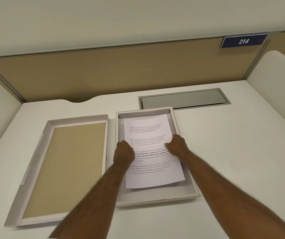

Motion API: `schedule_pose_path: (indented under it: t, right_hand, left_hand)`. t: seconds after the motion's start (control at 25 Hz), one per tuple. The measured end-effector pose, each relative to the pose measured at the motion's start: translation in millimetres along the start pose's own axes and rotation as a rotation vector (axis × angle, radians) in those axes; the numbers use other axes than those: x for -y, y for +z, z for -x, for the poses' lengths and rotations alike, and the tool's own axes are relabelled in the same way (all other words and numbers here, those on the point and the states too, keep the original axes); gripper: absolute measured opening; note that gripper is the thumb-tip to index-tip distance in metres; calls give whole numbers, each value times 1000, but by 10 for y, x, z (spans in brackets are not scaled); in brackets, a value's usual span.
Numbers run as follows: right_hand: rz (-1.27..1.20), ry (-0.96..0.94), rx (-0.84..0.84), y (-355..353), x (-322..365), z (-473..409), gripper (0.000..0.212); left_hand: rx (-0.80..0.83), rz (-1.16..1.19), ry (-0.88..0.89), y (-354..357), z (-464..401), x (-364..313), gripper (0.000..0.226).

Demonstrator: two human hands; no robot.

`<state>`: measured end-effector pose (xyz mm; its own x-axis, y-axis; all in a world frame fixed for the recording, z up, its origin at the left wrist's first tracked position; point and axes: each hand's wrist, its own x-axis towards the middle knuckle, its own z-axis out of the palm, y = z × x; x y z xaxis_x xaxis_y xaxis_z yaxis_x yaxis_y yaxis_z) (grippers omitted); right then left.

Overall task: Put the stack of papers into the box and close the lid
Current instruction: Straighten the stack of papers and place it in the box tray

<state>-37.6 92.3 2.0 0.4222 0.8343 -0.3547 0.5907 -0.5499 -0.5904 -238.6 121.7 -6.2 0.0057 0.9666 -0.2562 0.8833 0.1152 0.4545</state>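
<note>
A stack of white papers [148, 133] with printed text is inside the shallow white box [157, 199] at the middle of the desk, its near end slightly raised. My left hand [123, 152] grips the stack's left edge and my right hand [177, 146] grips its right edge. The box lid [35, 169] lies upside down to the left of the box, its tan inside facing up.
A grey cable hatch [183, 99] is set into the desk behind the box. A tan partition [104, 75] with a blue "214" sign [243, 41] stands at the back. White side panels flank the desk.
</note>
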Motion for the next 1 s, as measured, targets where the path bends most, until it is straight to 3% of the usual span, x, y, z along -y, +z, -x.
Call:
schedule_pose_path:
  t: [0.16,0.36,0.76,0.92,1.0]
  right_hand:
    - [-66,11,-9,42,-9,59,35]
    - [-135,12,3,55,-33,132,42]
    - [-311,53,117,61,-106,260,73]
    - [-266,-90,89,37,-64,326,69]
    - [-212,-227,78,-1,-7,371,70]
  left_hand:
    - [12,-4,-11,54,36,-15,37]
    - [6,6,-35,113,98,-80,64]
    - [28,228,-22,115,104,-15,41]
    - [-2,331,-15,46,89,-14,42]
    - [-50,332,74,-41,116,-22,47]
